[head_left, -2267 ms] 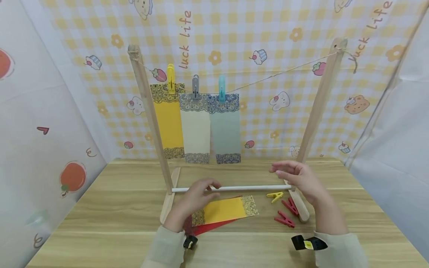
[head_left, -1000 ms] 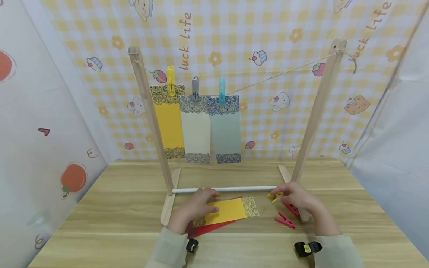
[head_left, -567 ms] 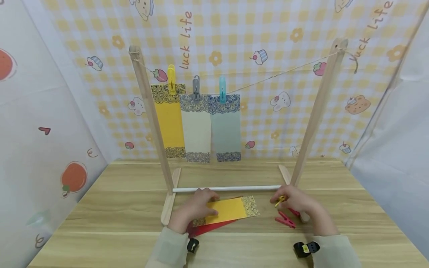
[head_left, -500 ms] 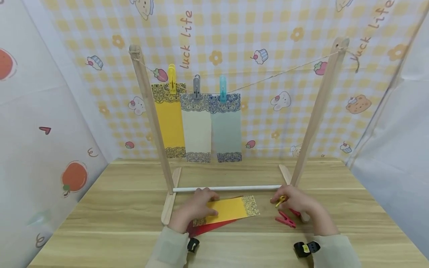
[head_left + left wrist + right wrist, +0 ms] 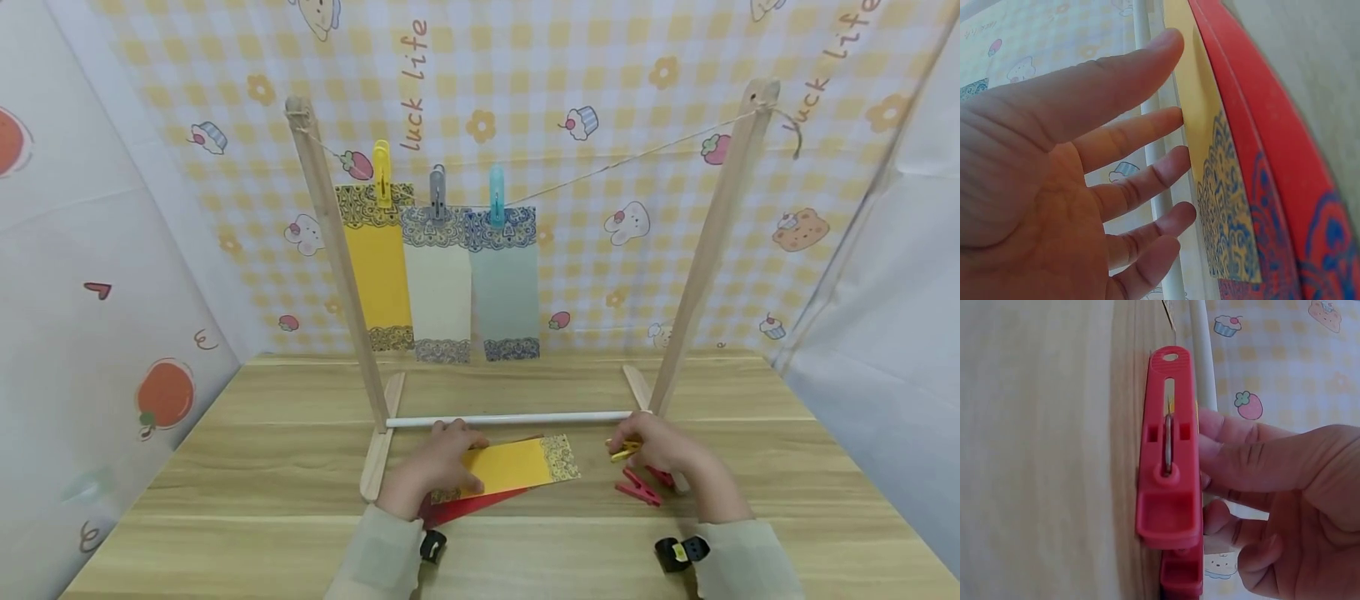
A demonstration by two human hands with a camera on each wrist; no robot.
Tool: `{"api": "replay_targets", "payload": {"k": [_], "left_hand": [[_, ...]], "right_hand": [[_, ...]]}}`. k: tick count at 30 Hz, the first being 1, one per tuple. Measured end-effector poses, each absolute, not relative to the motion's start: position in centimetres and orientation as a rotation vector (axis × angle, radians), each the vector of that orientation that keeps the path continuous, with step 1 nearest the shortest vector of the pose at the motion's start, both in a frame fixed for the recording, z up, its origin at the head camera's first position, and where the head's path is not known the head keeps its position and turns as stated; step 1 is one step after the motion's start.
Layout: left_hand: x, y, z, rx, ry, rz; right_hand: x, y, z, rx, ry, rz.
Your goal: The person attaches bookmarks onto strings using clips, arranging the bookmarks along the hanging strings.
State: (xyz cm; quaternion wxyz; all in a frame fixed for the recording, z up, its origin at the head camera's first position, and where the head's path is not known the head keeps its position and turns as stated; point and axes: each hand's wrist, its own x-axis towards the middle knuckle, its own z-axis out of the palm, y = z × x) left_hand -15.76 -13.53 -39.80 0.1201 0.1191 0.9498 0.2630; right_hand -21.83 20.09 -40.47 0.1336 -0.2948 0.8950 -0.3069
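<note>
In the head view my left hand rests over the left end of a yellow patterned card, which lies on red cards. The left wrist view has its fingertips along the card's far edge and its thumb above the card, spread apart. My right hand pinches a yellow clothespin low over the table, by the rack's right foot. In the right wrist view a red clothespin mostly hides the yellow one. A second red clothespin is partly covered by the right hand.
Behind the hands stands a wooden rack with a left post, a right post and a white bottom rod. Its string carries yellow, cream and pale green cards under yellow, grey and light blue clothespins.
My right hand has come down from beside the right post and taken hold of the yellow clothespin, which has turned in its fingers. The left hand has lowered onto the yellow card.
</note>
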Motion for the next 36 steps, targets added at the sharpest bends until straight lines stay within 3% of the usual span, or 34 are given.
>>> {"api": "replay_targets", "payload": {"k": [36], "left_hand": [[-16.16,-13.32,-40.46,0.383,2.796,0.727]], "right_hand": [[-21.90,19.81,-40.06,-0.743,2.584,-1.039]]}}
